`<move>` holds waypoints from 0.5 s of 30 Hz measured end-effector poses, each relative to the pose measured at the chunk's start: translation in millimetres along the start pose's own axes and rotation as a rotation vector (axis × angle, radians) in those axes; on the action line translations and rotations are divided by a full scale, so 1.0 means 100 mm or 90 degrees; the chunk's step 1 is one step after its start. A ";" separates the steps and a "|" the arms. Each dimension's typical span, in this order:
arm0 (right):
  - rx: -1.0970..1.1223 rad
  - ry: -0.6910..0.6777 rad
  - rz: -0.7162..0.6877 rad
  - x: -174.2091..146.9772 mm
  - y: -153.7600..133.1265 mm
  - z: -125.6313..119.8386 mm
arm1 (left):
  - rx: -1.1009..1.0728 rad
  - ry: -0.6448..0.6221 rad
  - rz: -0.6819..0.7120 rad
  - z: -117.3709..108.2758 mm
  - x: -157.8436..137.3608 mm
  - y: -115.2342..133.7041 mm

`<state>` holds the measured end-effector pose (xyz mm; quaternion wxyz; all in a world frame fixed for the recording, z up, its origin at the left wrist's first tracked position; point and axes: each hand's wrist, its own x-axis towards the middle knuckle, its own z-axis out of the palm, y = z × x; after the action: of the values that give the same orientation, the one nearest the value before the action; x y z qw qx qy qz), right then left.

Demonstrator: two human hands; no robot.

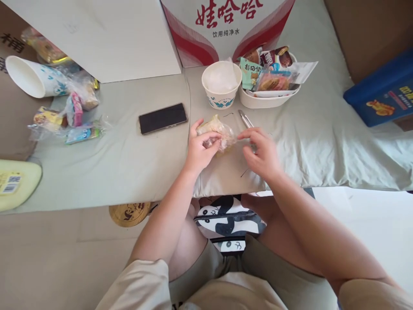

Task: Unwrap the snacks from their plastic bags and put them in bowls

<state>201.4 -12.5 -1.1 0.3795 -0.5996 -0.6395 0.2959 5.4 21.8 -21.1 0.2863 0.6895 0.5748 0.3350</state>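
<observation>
My left hand (200,148) grips a crinkled clear plastic bag (222,131) with something pale yellow inside, just above the cloth-covered surface. To its right, my right hand (260,150) has its fingers apart and bent, the index fingertip close to the bag's edge; whether it touches cannot be made out. A silver-grey utility knife or similar slim tool (245,119) lies beyond my right hand, partly hidden by it. Short dark thin strands (244,173) lie on the cloth nearby. What exactly the bag contains is not clear.
A paper bowl (222,97) and a white basket (269,101) of packaged snacks stand behind my hands. A black phone (163,118) lies left. Further left are a tipped paper cup (35,77) and several wrapped snacks. A white and red carton (226,43) and a blue box (383,90) stand around.
</observation>
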 end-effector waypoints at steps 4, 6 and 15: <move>-0.234 0.100 0.053 0.04 0.21 -0.13 | -0.064 0.085 -0.062 -0.10 -0.02 -0.04; -0.301 0.097 0.060 0.07 0.34 -0.13 | -0.105 0.115 -0.066 -0.13 -0.04 -0.07; -0.162 0.030 -0.016 -0.07 0.13 -0.02 | -0.074 0.123 0.044 -0.11 -0.09 -0.40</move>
<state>210.0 -18.6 -11.5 0.3188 -0.6417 -0.6703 0.1930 -28.3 19.8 -47.1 0.2572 0.6558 0.5551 0.4423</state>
